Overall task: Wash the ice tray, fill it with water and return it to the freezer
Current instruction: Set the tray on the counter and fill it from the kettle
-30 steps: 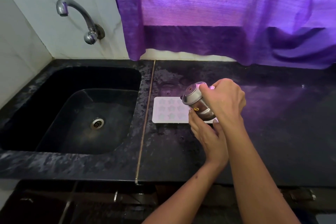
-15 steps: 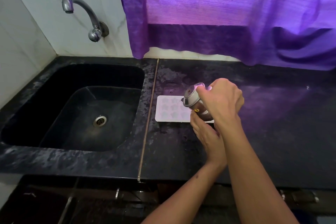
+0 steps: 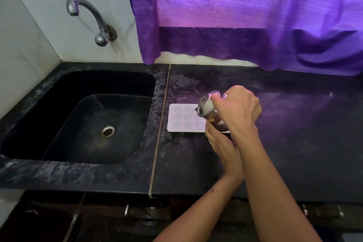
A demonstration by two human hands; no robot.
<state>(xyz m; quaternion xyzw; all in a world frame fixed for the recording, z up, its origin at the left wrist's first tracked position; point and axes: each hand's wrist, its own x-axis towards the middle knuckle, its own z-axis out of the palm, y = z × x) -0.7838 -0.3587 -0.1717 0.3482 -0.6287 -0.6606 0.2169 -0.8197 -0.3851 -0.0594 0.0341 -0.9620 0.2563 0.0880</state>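
Looking at the middle of the frame, I see the white ice tray (image 3: 184, 118) lying flat on the dark table (image 3: 294, 143), just right of the sink (image 3: 78, 120). My right hand (image 3: 238, 112) is clenched around a small steel jug (image 3: 206, 107), tilted with its spout over the tray's star cells. My left hand (image 3: 223, 143) lies with straight fingers at the tray's near edge, holding nothing. I judge the tray to be light, thin and perhaps a little flexible, so once filled it may bend and spill. I would take it by both short ends, keeping it level, because the wet rim could be slippery.
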